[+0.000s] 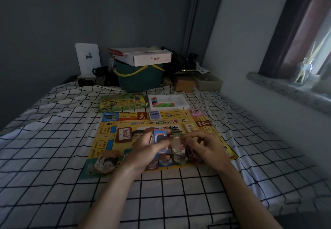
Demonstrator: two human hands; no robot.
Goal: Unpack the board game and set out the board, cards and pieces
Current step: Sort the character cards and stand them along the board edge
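Note:
The yellow game board [111,135] lies unfolded on the checked bedsheet. My left hand [145,150] grips a stack of cards [160,135] with a blue top card, held above the board's middle. Beside it, my right hand [204,148] has its fingers curled and its fingertips pinch a blurred card [176,144] next to the stack. On the board lie a brown deck [123,134], a blue-white deck [155,115], a pink deck [196,112], a yellow deck [190,127] and a pile of cards [105,163] at the near left corner.
The green game box [121,102] and a white tray [186,104] of coloured pieces sit just beyond the board. Further back stand a dark green bin [139,80] under a white carton [152,58], a brown box [184,84] and clutter. A wall and window sill [286,91] run along the right.

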